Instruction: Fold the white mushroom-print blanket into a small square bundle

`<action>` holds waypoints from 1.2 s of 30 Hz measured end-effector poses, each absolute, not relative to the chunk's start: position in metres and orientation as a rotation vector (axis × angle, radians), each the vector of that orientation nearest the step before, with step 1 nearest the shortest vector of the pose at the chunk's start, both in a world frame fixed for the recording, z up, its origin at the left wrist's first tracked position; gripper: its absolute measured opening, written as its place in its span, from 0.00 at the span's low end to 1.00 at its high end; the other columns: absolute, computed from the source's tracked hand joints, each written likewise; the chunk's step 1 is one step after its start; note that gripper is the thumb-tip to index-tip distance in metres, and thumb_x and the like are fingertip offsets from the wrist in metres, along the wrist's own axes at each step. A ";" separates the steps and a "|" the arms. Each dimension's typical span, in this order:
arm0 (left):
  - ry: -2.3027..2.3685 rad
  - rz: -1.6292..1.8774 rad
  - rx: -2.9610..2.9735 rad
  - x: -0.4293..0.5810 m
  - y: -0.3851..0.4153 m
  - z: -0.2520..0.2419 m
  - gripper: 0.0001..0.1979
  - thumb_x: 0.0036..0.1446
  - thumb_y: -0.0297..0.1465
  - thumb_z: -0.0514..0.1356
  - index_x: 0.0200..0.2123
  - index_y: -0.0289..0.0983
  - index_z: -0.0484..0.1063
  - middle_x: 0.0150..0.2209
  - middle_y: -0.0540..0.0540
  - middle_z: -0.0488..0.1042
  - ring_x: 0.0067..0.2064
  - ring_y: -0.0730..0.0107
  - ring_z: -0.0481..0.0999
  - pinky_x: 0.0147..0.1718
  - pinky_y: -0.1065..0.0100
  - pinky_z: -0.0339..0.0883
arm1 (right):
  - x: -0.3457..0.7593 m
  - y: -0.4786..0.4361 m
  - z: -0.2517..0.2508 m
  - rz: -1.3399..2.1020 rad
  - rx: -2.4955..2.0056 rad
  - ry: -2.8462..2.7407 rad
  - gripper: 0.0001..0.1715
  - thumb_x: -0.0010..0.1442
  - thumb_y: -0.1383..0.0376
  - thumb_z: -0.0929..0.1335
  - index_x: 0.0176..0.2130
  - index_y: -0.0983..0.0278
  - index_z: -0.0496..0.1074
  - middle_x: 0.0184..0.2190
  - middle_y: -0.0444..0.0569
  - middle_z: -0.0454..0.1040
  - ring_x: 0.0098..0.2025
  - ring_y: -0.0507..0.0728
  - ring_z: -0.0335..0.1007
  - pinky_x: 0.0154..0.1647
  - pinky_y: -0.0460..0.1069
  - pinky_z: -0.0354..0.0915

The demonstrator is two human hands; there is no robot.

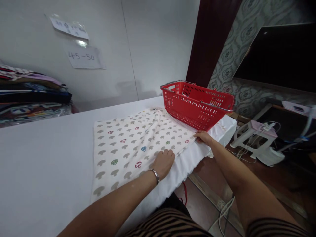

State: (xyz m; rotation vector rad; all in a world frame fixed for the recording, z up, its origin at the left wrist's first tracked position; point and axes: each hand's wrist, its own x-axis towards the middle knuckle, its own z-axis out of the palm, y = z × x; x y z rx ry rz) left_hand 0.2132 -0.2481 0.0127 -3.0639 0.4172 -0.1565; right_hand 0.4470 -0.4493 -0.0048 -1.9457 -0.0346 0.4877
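Observation:
A white cloth (128, 144) printed with grey, red, green and blue mushrooms lies spread on the white-covered table (44, 164), with soft wrinkles across its middle. My left hand (164, 163), a silver bracelet at its wrist, rests on the near edge of the cloth with fingers curled down onto it; the fingertips are hidden. At the right near corner, my right hand (203, 136) pinches the cloth's edge between thumb and fingers. Just beyond that hand stands a red plastic basket (192, 112) with metal handles, touching or overlapping the cloth's far right side.
Folded clothes (32, 93) are stacked at the far left against a white wall (153, 42) with handwritten paper notes. The table's right end drops off beside a white plastic stool (256, 135) carrying a charger and cables. Loose white cables (225, 210) run over the floor.

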 end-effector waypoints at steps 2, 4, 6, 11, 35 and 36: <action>0.396 -0.188 -3.080 0.223 -0.253 0.010 0.10 0.57 0.20 0.48 0.39 0.33 0.66 0.40 0.41 0.67 0.42 0.61 0.66 0.37 0.60 0.61 | 0.447 -0.450 -0.005 0.491 -1.930 -0.040 0.07 0.46 0.70 0.69 0.27 0.66 0.65 0.11 0.38 0.63 0.12 0.47 0.58 0.12 0.40 0.56; 0.401 -0.225 -3.099 0.227 -0.256 0.007 0.10 0.58 0.20 0.47 0.38 0.33 0.66 0.40 0.41 0.68 0.42 0.62 0.66 0.38 0.60 0.61 | 0.447 -0.451 -0.005 0.498 -1.913 -0.039 0.07 0.46 0.70 0.70 0.27 0.66 0.65 0.11 0.38 0.63 0.12 0.47 0.58 0.12 0.40 0.56; 0.435 -0.243 -3.113 0.225 -0.256 0.004 0.09 0.58 0.22 0.48 0.38 0.34 0.66 0.40 0.42 0.68 0.42 0.62 0.66 0.38 0.61 0.61 | 0.447 -0.452 -0.005 0.507 -1.895 -0.033 0.07 0.46 0.70 0.69 0.27 0.66 0.65 0.12 0.38 0.64 0.12 0.47 0.59 0.13 0.40 0.56; 0.454 -0.229 -3.109 0.218 -0.256 0.001 0.08 0.58 0.22 0.50 0.37 0.35 0.66 0.38 0.44 0.68 0.41 0.62 0.66 0.36 0.62 0.62 | 0.446 -0.453 -0.003 0.527 -1.868 -0.024 0.07 0.46 0.71 0.69 0.27 0.66 0.65 0.12 0.39 0.65 0.13 0.46 0.60 0.14 0.40 0.57; 0.387 -0.210 -3.056 0.167 -0.240 -0.005 0.21 0.57 0.21 0.46 0.54 0.31 0.58 0.50 0.38 0.64 0.49 0.60 0.62 0.42 0.60 0.59 | 0.446 -0.457 -0.008 0.537 -1.855 -0.027 0.06 0.47 0.71 0.69 0.28 0.66 0.66 0.12 0.39 0.65 0.13 0.47 0.61 0.15 0.41 0.60; 0.369 -0.209 -3.067 0.157 -0.236 -0.006 0.22 0.57 0.21 0.47 0.55 0.31 0.57 0.52 0.39 0.63 0.50 0.60 0.62 0.44 0.60 0.59 | 0.446 -0.458 -0.009 0.544 -1.852 -0.029 0.06 0.47 0.71 0.69 0.28 0.66 0.66 0.13 0.40 0.66 0.14 0.48 0.62 0.15 0.41 0.61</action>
